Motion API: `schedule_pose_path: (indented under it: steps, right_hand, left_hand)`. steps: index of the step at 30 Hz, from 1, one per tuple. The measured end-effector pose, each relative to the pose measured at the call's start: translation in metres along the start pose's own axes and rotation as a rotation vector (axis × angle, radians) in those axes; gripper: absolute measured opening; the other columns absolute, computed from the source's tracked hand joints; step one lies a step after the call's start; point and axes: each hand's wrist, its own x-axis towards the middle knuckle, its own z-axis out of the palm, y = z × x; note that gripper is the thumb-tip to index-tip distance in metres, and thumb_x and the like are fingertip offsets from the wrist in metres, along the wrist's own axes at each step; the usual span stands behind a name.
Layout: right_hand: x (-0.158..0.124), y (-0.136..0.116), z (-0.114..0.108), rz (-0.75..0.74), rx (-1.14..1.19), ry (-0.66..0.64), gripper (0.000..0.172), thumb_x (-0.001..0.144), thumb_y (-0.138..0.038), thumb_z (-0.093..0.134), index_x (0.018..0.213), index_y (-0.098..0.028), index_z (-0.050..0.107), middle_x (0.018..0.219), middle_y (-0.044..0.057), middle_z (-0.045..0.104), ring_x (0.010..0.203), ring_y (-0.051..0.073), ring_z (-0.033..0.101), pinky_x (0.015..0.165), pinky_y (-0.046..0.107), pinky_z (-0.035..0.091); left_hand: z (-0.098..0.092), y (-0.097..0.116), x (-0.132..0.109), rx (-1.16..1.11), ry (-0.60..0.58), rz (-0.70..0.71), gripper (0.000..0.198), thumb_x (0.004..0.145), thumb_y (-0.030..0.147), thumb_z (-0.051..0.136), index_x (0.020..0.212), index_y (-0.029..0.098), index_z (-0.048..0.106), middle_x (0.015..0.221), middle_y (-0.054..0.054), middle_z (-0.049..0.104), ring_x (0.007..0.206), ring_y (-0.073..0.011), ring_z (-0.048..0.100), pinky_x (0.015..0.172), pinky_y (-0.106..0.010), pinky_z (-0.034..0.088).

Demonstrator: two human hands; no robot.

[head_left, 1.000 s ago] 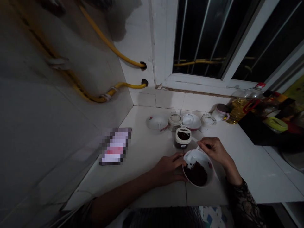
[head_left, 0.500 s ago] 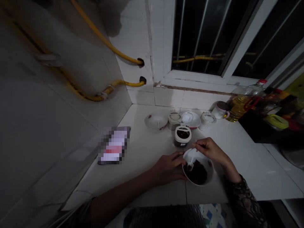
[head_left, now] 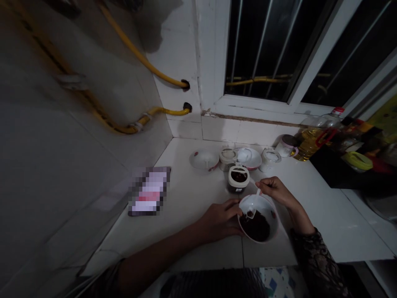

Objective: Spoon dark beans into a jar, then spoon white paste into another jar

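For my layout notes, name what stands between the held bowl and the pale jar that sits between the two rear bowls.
In the head view, a pale-rimmed jar of dark contents stands between the held bowl and the pale jar.

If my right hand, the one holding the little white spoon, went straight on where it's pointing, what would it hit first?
Probably the cream-rimmed jar with dark contents, just ahead of your right hand. Depth is unclear from this one view, so it might pass above.
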Motion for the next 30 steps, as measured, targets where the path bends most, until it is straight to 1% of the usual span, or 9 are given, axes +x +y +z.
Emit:
schedule_pose_path:
  steps: [4, 8, 13, 19, 22, 24, 26, 28, 30]
  right_hand:
    - [0.001, 0.002, 0.0, 0.013, 0.006, 0.002, 0.056, 0.076, -0.065, 0.056, 0.051, -0.016, 0.049, 0.049, -0.005, 0.035, 0.05, 0.007, 0.027, 0.049, 0.024, 0.022]
    - [0.001, 0.001, 0.0, 0.034, 0.013, 0.003, 0.056, 0.074, -0.067, 0.057, 0.05, -0.017, 0.048, 0.048, -0.006, 0.031, 0.049, 0.006, 0.023, 0.047, 0.024, 0.02]
    - [0.002, 0.001, 0.0, 0.043, 0.011, -0.001, 0.057, 0.073, -0.069, 0.057, 0.051, -0.017, 0.048, 0.048, -0.007, 0.031, 0.048, 0.006, 0.024, 0.047, 0.024, 0.02]
    - [0.003, 0.005, 0.0, 0.027, 0.017, 0.021, 0.058, 0.073, -0.069, 0.057, 0.051, -0.016, 0.049, 0.049, -0.005, 0.035, 0.049, 0.007, 0.027, 0.048, 0.023, 0.022]
    - [0.004, 0.008, 0.0, 0.046, 0.059, 0.058, 0.058, 0.072, -0.07, 0.059, 0.05, -0.017, 0.048, 0.046, -0.007, 0.032, 0.046, 0.006, 0.024, 0.045, 0.023, 0.019]
    - [0.008, 0.008, 0.0, 0.083, 0.111, 0.12, 0.057, 0.069, -0.071, 0.061, 0.051, -0.018, 0.048, 0.043, -0.008, 0.029, 0.042, 0.005, 0.021, 0.043, 0.023, 0.016]
    - [0.012, 0.005, 0.0, 0.092, 0.17, 0.233, 0.057, 0.068, -0.072, 0.061, 0.052, -0.019, 0.048, 0.041, -0.009, 0.028, 0.04, 0.005, 0.019, 0.04, 0.024, 0.014]
    - [0.017, -0.001, 0.002, 0.042, 0.186, 0.391, 0.056, 0.071, -0.072, 0.059, 0.053, -0.02, 0.048, 0.042, -0.007, 0.03, 0.039, 0.006, 0.02, 0.04, 0.024, 0.015]
    - [0.019, -0.008, 0.005, -0.067, 0.104, 0.579, 0.056, 0.078, -0.07, 0.054, 0.055, -0.02, 0.05, 0.044, -0.006, 0.033, 0.041, 0.008, 0.024, 0.04, 0.025, 0.019]
  left_hand:
    - [0.0, 0.0, 0.0, -0.015, -0.021, -0.011, 0.046, 0.077, 0.055, 0.071, 0.109, 0.023, 0.058, 0.129, -0.009, 0.057, 0.11, -0.0227, 0.064, 0.086, -0.03, 0.055]
    - [-0.002, 0.001, 0.001, -0.006, -0.031, -0.02, 0.045, 0.078, 0.055, 0.07, 0.108, 0.024, 0.058, 0.128, -0.008, 0.058, 0.111, -0.0225, 0.063, 0.087, -0.031, 0.055]
    - [0.0, 0.0, 0.0, -0.004, -0.008, 0.0, 0.046, 0.078, 0.056, 0.07, 0.106, 0.022, 0.058, 0.127, -0.009, 0.058, 0.11, -0.0235, 0.064, 0.084, -0.031, 0.056]
    - [0.002, -0.002, -0.001, -0.015, 0.002, 0.008, 0.046, 0.079, 0.057, 0.068, 0.108, 0.022, 0.058, 0.129, -0.009, 0.058, 0.111, -0.0237, 0.063, 0.086, -0.031, 0.055]
    - [0.003, -0.002, -0.001, -0.011, 0.004, 0.006, 0.047, 0.079, 0.058, 0.068, 0.108, 0.023, 0.058, 0.129, -0.009, 0.058, 0.111, -0.0237, 0.063, 0.086, -0.032, 0.055]
    - [0.002, -0.002, -0.001, -0.013, -0.001, 0.002, 0.047, 0.078, 0.058, 0.069, 0.108, 0.023, 0.058, 0.129, -0.009, 0.058, 0.109, -0.0232, 0.064, 0.086, -0.031, 0.055]
    - [0.002, -0.002, -0.001, -0.012, 0.001, 0.002, 0.047, 0.077, 0.058, 0.07, 0.106, 0.023, 0.058, 0.129, -0.009, 0.058, 0.109, -0.0233, 0.064, 0.086, -0.031, 0.055]
    - [0.002, -0.001, -0.001, -0.006, 0.008, 0.003, 0.047, 0.076, 0.058, 0.071, 0.104, 0.022, 0.059, 0.128, -0.01, 0.058, 0.109, -0.024, 0.064, 0.084, -0.03, 0.055]
    - [0.002, -0.001, -0.001, -0.001, 0.013, -0.004, 0.048, 0.075, 0.058, 0.072, 0.103, 0.022, 0.059, 0.128, -0.01, 0.059, 0.108, -0.0243, 0.065, 0.083, -0.031, 0.056]
